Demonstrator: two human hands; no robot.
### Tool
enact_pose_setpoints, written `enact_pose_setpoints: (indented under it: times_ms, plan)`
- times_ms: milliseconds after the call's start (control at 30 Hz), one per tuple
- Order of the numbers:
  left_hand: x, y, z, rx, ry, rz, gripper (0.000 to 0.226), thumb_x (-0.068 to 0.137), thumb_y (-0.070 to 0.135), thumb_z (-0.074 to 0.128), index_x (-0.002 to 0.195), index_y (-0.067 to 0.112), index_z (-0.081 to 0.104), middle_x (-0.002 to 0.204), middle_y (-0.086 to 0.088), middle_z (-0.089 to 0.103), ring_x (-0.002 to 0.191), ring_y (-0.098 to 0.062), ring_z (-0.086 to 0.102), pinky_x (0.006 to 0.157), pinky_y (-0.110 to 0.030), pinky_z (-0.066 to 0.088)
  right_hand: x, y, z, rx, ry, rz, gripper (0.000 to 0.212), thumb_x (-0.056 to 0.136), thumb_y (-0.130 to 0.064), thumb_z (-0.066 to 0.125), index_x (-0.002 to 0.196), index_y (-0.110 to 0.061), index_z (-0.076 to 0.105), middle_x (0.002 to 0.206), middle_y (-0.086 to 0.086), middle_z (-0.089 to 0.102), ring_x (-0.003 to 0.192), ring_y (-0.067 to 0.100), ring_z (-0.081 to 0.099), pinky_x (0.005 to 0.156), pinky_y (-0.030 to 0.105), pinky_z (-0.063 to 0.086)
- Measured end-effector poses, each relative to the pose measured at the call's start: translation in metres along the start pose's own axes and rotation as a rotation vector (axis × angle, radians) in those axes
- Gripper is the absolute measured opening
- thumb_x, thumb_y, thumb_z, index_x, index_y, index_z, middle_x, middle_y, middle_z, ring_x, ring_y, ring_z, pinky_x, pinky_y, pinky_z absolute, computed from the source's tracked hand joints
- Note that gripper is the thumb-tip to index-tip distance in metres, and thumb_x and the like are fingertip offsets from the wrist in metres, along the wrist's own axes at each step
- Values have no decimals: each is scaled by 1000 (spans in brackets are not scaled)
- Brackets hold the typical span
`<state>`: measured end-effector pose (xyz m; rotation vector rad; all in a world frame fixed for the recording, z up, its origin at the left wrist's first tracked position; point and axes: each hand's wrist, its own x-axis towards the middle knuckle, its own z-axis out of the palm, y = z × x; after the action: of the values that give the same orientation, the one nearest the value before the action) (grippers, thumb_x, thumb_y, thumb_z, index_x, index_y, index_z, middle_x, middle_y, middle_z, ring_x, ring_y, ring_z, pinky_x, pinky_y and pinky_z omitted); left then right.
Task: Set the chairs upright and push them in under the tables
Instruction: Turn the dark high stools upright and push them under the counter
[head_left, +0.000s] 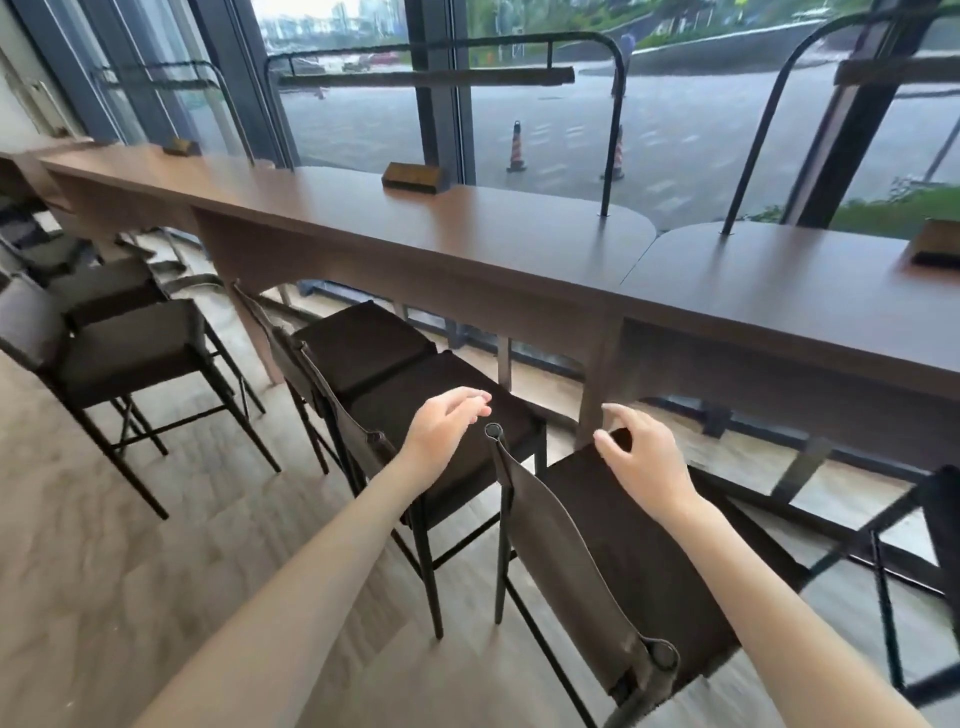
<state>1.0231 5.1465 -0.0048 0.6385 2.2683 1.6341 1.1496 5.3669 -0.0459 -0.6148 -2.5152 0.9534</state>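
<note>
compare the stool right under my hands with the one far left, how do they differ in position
The near stool stands close to the counter, its seat front at the counter's edge; the far-left stool stands well back from it. The near stool has the right hand above its seat; nothing touches the far-left stool. Both are upright, dark-seated, with thin black legs.

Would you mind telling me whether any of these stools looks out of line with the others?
Yes: the nearest stool stands upright but clear of the counter, turned at an angle, unlike the two tucked beside it. The far-left stool also stands pulled out.
</note>
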Motion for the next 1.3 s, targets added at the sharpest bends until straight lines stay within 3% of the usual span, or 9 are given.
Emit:
enact_pose_setpoints:
  times_ms: [33, 100, 333, 567, 767, 867, 1033, 1200, 1300]
  plan:
    - [5, -5, 6, 106, -55, 42, 17, 92, 24, 56, 103, 26, 69, 98, 5, 72, 94, -5, 64, 85, -18, 46, 2, 9, 2, -316, 4, -126, 47, 91, -35, 57, 136, -23, 53, 138, 7, 54, 135, 34, 40, 110, 41, 32]
    - [20, -11, 21, 304, -167, 130, 27, 89, 19, 61, 114, 24, 68, 107, 8, 70, 104, -3, 62, 94, -19, 45, 5, 19, 0, -558, -59, -165, 58, 90, -39, 56, 145, -29, 42, 153, 5, 37, 145, 35, 21, 116, 50, 18]
    - [65, -7, 85, 761, -604, 489, 48, 86, 27, 60, 133, 26, 55, 126, 6, 59, 121, -11, 48, 102, -27, 39, -10, 46, -19, -589, -9, 58, 57, 86, -30, 61, 142, -22, 48, 145, 7, 47, 141, 37, 30, 113, 51, 27]
    - [69, -4, 149, 770, -1040, 755, 50, 85, 37, 64, 133, 28, 54, 126, 8, 59, 119, -9, 50, 101, -25, 40, -72, 63, -27, -455, 137, 399, 48, 90, -39, 53, 133, -19, 55, 128, 0, 59, 125, 25, 47, 104, 37, 39]
    - [56, -32, 171, 951, -1545, 652, 67, 72, 47, 73, 133, 34, 50, 127, 7, 59, 113, -14, 57, 97, -35, 47, -123, 32, -2, -140, -201, 639, 62, 74, -60, 65, 131, -39, 52, 129, -12, 56, 122, 8, 49, 102, 30, 42]
    - [49, -53, 174, 1044, -1583, 745, 59, 77, 45, 70, 131, 30, 52, 121, 3, 61, 107, -19, 59, 93, -36, 49, -135, 22, 25, -234, -307, 701, 66, 72, -54, 68, 133, -34, 52, 125, -6, 57, 115, 14, 53, 95, 30, 46]
    - [39, -72, 171, 1049, -1582, 836, 26, 90, 32, 59, 111, 18, 61, 105, -5, 65, 95, -25, 59, 74, -31, 45, -130, 18, 60, -508, -359, 811, 29, 86, -27, 62, 112, -14, 65, 111, 8, 65, 106, 29, 60, 75, 29, 43]
    - [41, -85, 172, 1123, -1441, 957, 32, 96, 41, 48, 111, 18, 65, 105, -2, 67, 97, -25, 62, 78, -33, 49, -123, 20, 71, -818, -499, 836, 27, 93, -27, 55, 111, -9, 65, 113, 11, 67, 106, 33, 64, 83, 33, 49]
    - [47, -90, 178, 1146, -1429, 1053, 34, 97, 41, 47, 112, 17, 67, 103, -4, 69, 94, -26, 64, 80, -37, 52, -123, 25, 67, -876, -530, 730, 29, 96, -29, 51, 105, -7, 67, 107, 14, 68, 100, 35, 65, 74, 33, 46]
